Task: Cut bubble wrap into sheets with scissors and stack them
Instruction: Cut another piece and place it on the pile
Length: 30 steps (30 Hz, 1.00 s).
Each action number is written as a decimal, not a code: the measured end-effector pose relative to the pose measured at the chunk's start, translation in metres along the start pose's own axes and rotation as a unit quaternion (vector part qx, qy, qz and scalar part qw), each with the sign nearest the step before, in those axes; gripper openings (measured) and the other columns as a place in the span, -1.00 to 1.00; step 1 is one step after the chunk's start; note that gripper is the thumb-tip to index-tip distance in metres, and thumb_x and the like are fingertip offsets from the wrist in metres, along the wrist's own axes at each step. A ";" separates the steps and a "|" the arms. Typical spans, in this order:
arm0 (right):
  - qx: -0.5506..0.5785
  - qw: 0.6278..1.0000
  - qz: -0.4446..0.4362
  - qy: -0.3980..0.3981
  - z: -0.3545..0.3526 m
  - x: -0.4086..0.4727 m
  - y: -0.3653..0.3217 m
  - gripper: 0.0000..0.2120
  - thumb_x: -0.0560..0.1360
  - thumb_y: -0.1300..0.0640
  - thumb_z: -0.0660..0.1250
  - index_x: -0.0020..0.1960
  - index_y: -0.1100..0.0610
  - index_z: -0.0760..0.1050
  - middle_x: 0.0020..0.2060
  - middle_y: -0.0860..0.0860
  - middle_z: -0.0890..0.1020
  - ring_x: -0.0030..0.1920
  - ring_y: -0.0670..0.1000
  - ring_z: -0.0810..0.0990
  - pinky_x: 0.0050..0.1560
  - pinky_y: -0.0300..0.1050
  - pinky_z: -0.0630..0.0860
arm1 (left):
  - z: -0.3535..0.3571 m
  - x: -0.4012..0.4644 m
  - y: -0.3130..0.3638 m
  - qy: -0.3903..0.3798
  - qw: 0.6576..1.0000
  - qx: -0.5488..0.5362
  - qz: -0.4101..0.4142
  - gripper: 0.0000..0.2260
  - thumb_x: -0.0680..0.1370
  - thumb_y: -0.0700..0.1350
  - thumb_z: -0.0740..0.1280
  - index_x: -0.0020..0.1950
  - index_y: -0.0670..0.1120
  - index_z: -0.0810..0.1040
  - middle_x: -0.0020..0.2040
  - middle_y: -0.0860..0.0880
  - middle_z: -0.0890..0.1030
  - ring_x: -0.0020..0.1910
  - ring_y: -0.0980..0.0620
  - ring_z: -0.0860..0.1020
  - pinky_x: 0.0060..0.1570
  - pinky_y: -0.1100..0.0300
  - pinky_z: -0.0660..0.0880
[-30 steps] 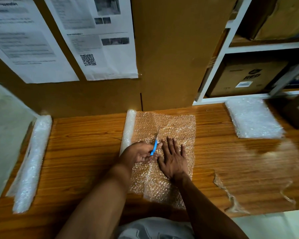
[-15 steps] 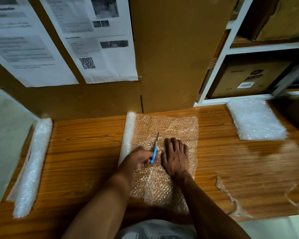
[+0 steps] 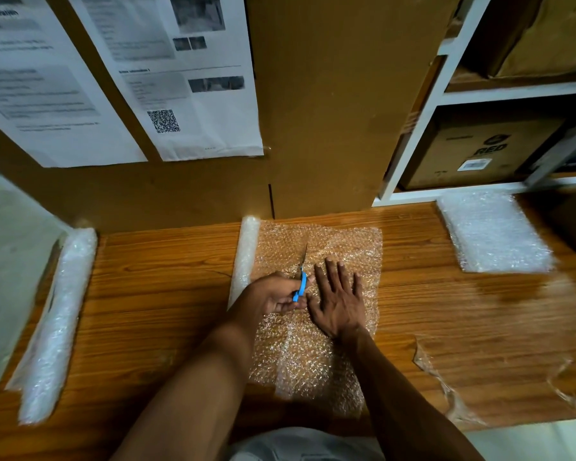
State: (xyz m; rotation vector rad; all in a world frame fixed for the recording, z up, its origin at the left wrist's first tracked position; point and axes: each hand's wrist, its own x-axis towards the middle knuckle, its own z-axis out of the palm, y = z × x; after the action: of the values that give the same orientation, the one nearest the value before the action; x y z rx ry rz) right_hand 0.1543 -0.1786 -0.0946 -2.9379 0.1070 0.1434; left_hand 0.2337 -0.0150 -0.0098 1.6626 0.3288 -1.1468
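Clearly we judge the bubble wrap [image 3: 343, 247], a clear bubbled sheet unrolled just right of its roll [image 3: 246, 251], light, soft and slippery, so our right hand [image 3: 338, 302] presses it flat, fingers spread, while our left hand [image 3: 275, 294] grips the blue scissors [image 3: 301, 281].

Legible text near you: the cardboard box [image 3: 479, 151] on the lower shelf [image 3: 446, 191] carries "RED" in dark print, with a white barcode label [image 3: 473, 165] under it, too small to read. The right-hand paper sheet [image 3: 180, 78] on the cardboard wall bears a QR code [image 3: 163, 121]; its print, and the left sheet's [image 3: 40, 88], are too blurred to read.
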 end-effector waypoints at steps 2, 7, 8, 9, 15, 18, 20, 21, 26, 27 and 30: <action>-0.002 1.000 0.003 0.001 0.001 -0.001 0.001 -0.27 0.64 -0.38 -0.20 0.72 -0.08 -0.18 0.69 0.01 -0.21 0.68 0.12 -0.25 0.63 0.34 -0.18 | 0.001 0.002 0.003 0.004 1.000 -0.006 0.001 -0.66 0.57 0.09 0.47 0.13 -0.17 0.62 0.00 -0.12 0.74 -0.02 -0.01 0.72 -0.43 0.32 0.53; 0.003 1.000 0.001 -0.002 -0.001 -0.002 0.000 -0.26 0.65 -0.38 -0.15 0.72 -0.07 -0.16 0.70 0.03 -0.19 0.69 0.13 -0.22 0.62 0.35 -0.15 | 0.001 0.014 0.003 0.029 0.999 -0.024 0.022 -0.45 0.58 -0.11 0.48 0.48 -0.29 0.38 -0.10 -0.17 0.71 -0.27 0.05 0.71 -0.51 0.38 0.48; 0.004 1.000 0.002 -0.004 -0.001 -0.002 0.000 -0.26 0.65 -0.39 -0.16 0.72 -0.07 -0.16 0.69 0.03 -0.19 0.69 0.13 -0.23 0.62 0.35 -0.15 | 0.001 0.017 0.002 0.033 0.999 -0.027 0.024 -0.40 0.58 -0.14 0.49 0.52 -0.28 0.32 -0.14 -0.17 0.72 -0.28 0.05 0.71 -0.54 0.39 0.45; 0.004 1.000 0.004 -0.007 -0.001 -0.002 0.000 -0.25 0.64 -0.40 -0.17 0.72 -0.07 -0.17 0.69 0.04 -0.19 0.69 0.14 -0.23 0.62 0.35 -0.16 | 0.001 0.018 0.001 0.035 0.999 -0.026 0.023 -0.36 0.57 -0.15 0.50 0.54 -0.29 0.30 -0.16 -0.16 0.73 -0.28 0.06 0.71 -0.55 0.40 0.44; 0.011 1.000 0.012 0.020 -0.016 0.009 -0.001 -0.31 0.63 -0.31 -0.01 0.67 -0.01 0.11 0.68 0.08 0.12 0.62 0.21 0.18 0.57 0.33 0.13 | -0.002 0.017 0.001 0.028 0.999 -0.024 -0.002 -0.58 0.53 -0.07 0.54 0.25 -0.28 0.54 -0.12 -0.14 0.73 -0.36 0.16 0.63 -0.54 0.42 0.41; 0.004 1.000 0.012 0.013 -0.015 0.022 0.006 -0.31 0.68 -0.31 -0.12 0.72 -0.04 -0.08 0.71 0.06 -0.10 0.69 0.19 -0.08 0.64 0.33 -0.12 | -0.006 0.016 0.003 0.005 1.000 -0.016 -0.008 -0.39 0.45 -0.01 0.58 0.36 -0.30 0.50 -0.07 -0.13 0.75 -0.24 0.16 0.59 -0.54 0.39 0.43; -0.014 1.000 0.008 -0.008 -0.011 0.029 0.012 -0.29 0.67 -0.35 -0.21 0.71 -0.06 -0.22 0.69 0.05 -0.24 0.68 0.15 -0.25 0.63 0.34 -0.22 | -0.007 0.016 0.005 -0.012 1.000 -0.011 -0.008 -0.44 0.48 0.03 0.55 0.36 -0.25 0.54 -0.09 -0.11 0.74 -0.24 0.14 0.58 -0.51 0.39 0.44; -0.019 1.000 0.009 -0.016 -0.009 0.031 0.015 -0.29 0.66 -0.36 -0.24 0.71 -0.06 -0.24 0.69 0.05 -0.26 0.68 0.14 -0.29 0.62 0.35 -0.23 | -0.009 0.016 0.006 -0.019 1.000 -0.010 -0.006 -0.40 0.49 0.06 0.55 0.37 -0.27 0.50 -0.08 -0.11 0.74 -0.21 0.11 0.63 -0.51 0.36 0.45; -0.019 1.000 0.008 -0.013 -0.008 0.029 0.016 -0.27 0.63 -0.35 -0.23 0.71 -0.04 -0.19 0.69 0.07 -0.22 0.68 0.13 -0.27 0.62 0.34 -0.24 | -0.012 0.020 0.015 -0.029 1.000 0.005 0.002 -0.49 0.50 0.17 0.50 0.22 -0.21 0.61 -0.04 -0.12 0.71 -0.15 0.06 0.65 -0.43 0.33 0.45; -0.019 1.000 0.008 -0.013 -0.009 0.029 0.016 -0.26 0.63 -0.35 -0.22 0.71 -0.04 -0.18 0.69 0.07 -0.22 0.68 0.14 -0.26 0.62 0.34 -0.24 | -0.012 0.021 0.018 -0.029 1.000 0.006 0.001 -0.55 0.53 0.16 0.48 0.18 -0.19 0.62 -0.06 -0.12 0.70 -0.20 0.09 0.66 -0.44 0.35 0.45; -0.017 1.000 0.011 -0.008 -0.008 0.030 0.016 -0.28 0.65 -0.35 -0.20 0.72 -0.05 -0.17 0.69 0.06 -0.20 0.68 0.13 -0.25 0.62 0.34 -0.22 | -0.012 0.024 0.026 -0.022 1.000 0.013 -0.002 -0.58 0.54 0.16 0.47 0.14 -0.17 0.63 -0.07 -0.11 0.71 -0.30 0.12 0.66 -0.42 0.34 0.47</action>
State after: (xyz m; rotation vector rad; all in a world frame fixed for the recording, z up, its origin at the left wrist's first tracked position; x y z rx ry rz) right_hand 0.1830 -0.1979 -0.0929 -2.9688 0.1345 0.1739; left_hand 0.2703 -0.0235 -0.0140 1.6565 0.2897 -1.1934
